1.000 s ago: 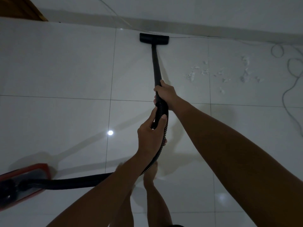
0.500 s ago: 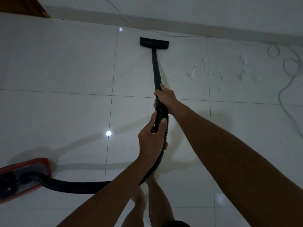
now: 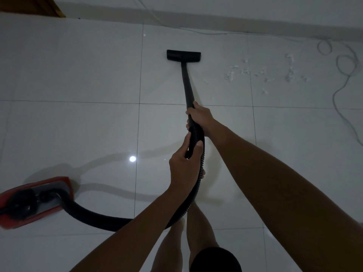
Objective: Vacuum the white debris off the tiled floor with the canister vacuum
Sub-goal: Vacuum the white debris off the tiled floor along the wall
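A black vacuum wand [image 3: 186, 81] runs up the middle of the view to a flat black floor head [image 3: 183, 55] resting on the white tiled floor [image 3: 78, 71]. My right hand [image 3: 200, 116] grips the wand's lower end. My left hand [image 3: 184, 165] holds the ribbed black hose [image 3: 197, 193] just below it. The hose curves down and left to the red canister vacuum [image 3: 33, 201] at the lower left. White debris [image 3: 261, 73] lies scattered to the right of the floor head, apart from it.
A pale cord [image 3: 345, 75] loops and trails along the right side and along the wall base [image 3: 235, 18] at the top. A brown wooden edge [image 3: 49, 6] shows at the top left. My bare legs [image 3: 196, 232] stand below the hands.
The floor head has drawn back from the wall toward me. The canister and hose now show more fully at the lower left. Both hands keep their grip.
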